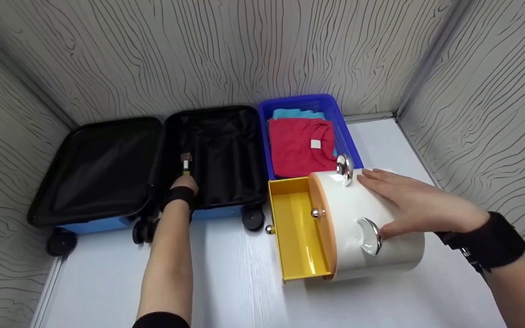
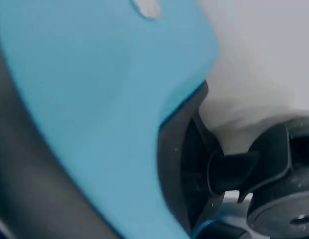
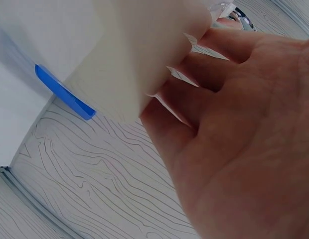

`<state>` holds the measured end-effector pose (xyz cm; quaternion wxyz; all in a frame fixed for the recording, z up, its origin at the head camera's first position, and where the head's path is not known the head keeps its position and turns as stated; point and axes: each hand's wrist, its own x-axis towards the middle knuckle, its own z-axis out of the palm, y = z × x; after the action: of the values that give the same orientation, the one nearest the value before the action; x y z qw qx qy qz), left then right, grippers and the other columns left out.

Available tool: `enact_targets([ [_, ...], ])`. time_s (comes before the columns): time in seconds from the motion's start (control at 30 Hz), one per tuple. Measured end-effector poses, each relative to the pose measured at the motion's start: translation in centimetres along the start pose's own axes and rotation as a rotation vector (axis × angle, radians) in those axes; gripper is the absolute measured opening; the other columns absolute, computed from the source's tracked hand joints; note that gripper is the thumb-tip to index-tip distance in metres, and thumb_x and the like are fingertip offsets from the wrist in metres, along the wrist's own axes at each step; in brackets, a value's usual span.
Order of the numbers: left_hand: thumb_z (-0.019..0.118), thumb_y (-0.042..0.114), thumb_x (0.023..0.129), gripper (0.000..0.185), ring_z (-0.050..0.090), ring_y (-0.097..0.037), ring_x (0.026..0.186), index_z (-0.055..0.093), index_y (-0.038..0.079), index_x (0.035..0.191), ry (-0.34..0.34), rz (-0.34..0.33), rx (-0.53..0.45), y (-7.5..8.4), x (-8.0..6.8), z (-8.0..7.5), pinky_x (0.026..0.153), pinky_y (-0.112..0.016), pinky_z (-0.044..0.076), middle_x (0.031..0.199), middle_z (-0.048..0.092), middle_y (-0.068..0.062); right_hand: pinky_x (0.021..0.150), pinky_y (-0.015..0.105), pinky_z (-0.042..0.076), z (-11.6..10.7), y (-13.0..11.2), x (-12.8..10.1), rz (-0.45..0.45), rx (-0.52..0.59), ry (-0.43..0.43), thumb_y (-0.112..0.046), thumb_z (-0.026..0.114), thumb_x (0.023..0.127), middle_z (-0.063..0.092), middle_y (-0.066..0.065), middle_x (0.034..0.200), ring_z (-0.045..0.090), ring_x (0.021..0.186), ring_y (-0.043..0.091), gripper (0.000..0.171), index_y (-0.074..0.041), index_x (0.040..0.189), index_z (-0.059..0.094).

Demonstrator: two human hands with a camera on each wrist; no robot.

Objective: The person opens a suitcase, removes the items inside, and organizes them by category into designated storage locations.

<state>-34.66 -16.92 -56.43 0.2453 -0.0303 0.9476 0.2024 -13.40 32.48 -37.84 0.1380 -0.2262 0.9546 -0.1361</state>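
Low inside the right half of the open suitcase (image 1: 226, 155), my left hand (image 1: 187, 183) holds a small makeup brush (image 1: 186, 165). Its brown tip and white band stick out ahead of the fingers; the rest is hidden in the hand. My right hand (image 1: 419, 207) lies with fingers extended on the curved side of a white cosmetics box (image 1: 358, 218), its thumb by a silver handle (image 1: 371, 236). From the box a yellow drawer (image 1: 295, 232) is pulled out to the left. In the right wrist view, the fingers (image 3: 194, 99) touch the white surface.
Behind the box stands a blue basket (image 1: 344, 136) with a folded red garment (image 1: 294, 143) and light-blue cloth (image 1: 298, 114). The suitcase's other black half (image 1: 103, 168) lies open at left. Its black wheels (image 1: 253, 217) jut toward me. Wood-grain panels (image 1: 226, 54) enclose the table.
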Motion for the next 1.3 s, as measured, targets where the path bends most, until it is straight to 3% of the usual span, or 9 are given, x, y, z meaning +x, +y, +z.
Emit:
enact_targets([
  [0.17, 0.051, 0.001, 0.1, 0.023, 0.066, -0.039, 0.101, 0.063, -0.012, 0.115, 0.204, -0.03, -0.12, 0.0, -1.5, 0.4, 0.092, -0.048, 0.053, 0.109, 0.067, -0.027, 0.116, 0.061, 0.028, 0.0, 0.0, -0.2, 0.002, 0.004, 0.0, -0.041, 0.085, 0.074, 0.036, 0.018, 0.161, 0.03, 0.148, 0.041, 0.107, -0.005, 0.16, 0.034],
  [0.37, 0.05, 0.002, 0.102, 0.026, 0.064, -0.042, 0.105, 0.054, -0.012, 0.124, 0.225, -0.04, -0.221, -0.5, -3.2, -0.1, 0.096, -0.05, 0.051, 0.113, 0.065, -0.028, 0.116, 0.061, 0.028, -0.2, -0.1, 0.0, 0.008, -0.008, -0.005, -0.041, 0.085, 0.074, 0.036, 0.017, 0.162, 0.03, 0.149, 0.04, 0.107, -0.005, 0.16, 0.033],
  [0.5, 0.053, 0.001, 0.1, 0.021, 0.063, -0.042, 0.102, 0.06, -0.011, 0.116, 0.242, -0.011, -0.18, -0.4, -3.9, -1.0, 0.093, -0.05, 0.051, 0.11, 0.065, -0.028, 0.116, 0.061, 0.028, -0.2, -0.2, 0.1, 0.014, -0.004, -0.015, -0.043, 0.085, 0.074, 0.035, 0.017, 0.162, 0.029, 0.149, 0.04, 0.107, -0.006, 0.16, 0.033],
  [0.6, 0.056, 0.002, 0.098, 0.016, 0.063, -0.04, 0.098, 0.065, -0.007, 0.108, 0.26, 0.016, -0.142, 0.0, -3.5, -1.6, 0.091, -0.05, 0.05, 0.109, 0.066, -0.026, 0.116, 0.061, 0.028, -0.2, -0.2, 0.0, 0.017, 0.002, -0.015, -0.042, 0.086, 0.074, 0.035, 0.016, 0.162, 0.029, 0.149, 0.04, 0.107, -0.007, 0.16, 0.033],
  [0.7, 0.06, 0.006, 0.097, 0.018, 0.064, -0.04, 0.097, 0.068, -0.007, 0.108, 0.293, 0.099, -0.132, 1.4, -3.0, -2.3, 0.09, -0.051, 0.051, 0.11, 0.067, -0.026, 0.117, 0.06, 0.028, -0.1, -0.1, 0.0, 0.022, 0.001, -0.011, -0.039, 0.086, 0.074, 0.035, 0.015, 0.163, 0.029, 0.149, 0.039, 0.106, -0.007, 0.16, 0.033],
  [0.8, 0.064, 0.011, 0.097, 0.025, 0.065, -0.038, 0.1, 0.069, -0.004, 0.116, 0.307, 0.22, -0.166, 3.9, -3.4, -2.8, 0.092, -0.05, 0.051, 0.115, 0.068, -0.023, 0.117, 0.059, 0.028, -0.2, 0.0, 0.0, 0.022, -0.009, -0.005, -0.039, 0.085, 0.074, 0.035, 0.015, 0.162, 0.03, 0.149, 0.038, 0.106, -0.007, 0.16, 0.033],
  [1.0, 0.068, 0.015, 0.097, 0.027, 0.063, -0.026, 0.095, 0.07, 0.006, 0.122, 0.326, 0.507, -0.198, 9.6, -7.3, -2.8, 0.086, -0.042, 0.052, 0.111, 0.067, -0.01, 0.116, 0.059, 0.029, -0.1, 0.0, -0.1, 0.018, -0.016, 0.003, -0.036, 0.085, 0.074, 0.037, 0.017, 0.161, 0.032, 0.148, 0.039, 0.105, -0.004, 0.159, 0.034],
  [1.17, 0.071, 0.016, 0.095, 0.023, 0.059, -0.016, 0.089, 0.073, 0.011, 0.117, 0.38, 0.736, -0.046, 13.5, -11.4, -2.1, 0.081, -0.033, 0.052, 0.106, 0.065, -0.003, 0.116, 0.06, 0.029, -0.1, 0.1, 0.0, 0.006, -0.011, -0.002, -0.039, 0.085, 0.075, 0.037, 0.017, 0.161, 0.03, 0.149, 0.039, 0.104, -0.004, 0.159, 0.034],
  [1.3, 0.071, 0.013, 0.095, 0.022, 0.061, -0.015, 0.093, 0.076, 0.013, 0.116, 0.407, 0.943, 0.168, 15.5, -14.4, -1.0, 0.085, -0.029, 0.053, 0.105, 0.068, -0.002, 0.115, 0.061, 0.029, -0.2, 0.2, 0.0, -0.014, -0.01, -0.001, -0.041, 0.085, 0.075, 0.038, 0.017, 0.161, 0.03, 0.148, 0.041, 0.104, -0.005, 0.159, 0.035],
])
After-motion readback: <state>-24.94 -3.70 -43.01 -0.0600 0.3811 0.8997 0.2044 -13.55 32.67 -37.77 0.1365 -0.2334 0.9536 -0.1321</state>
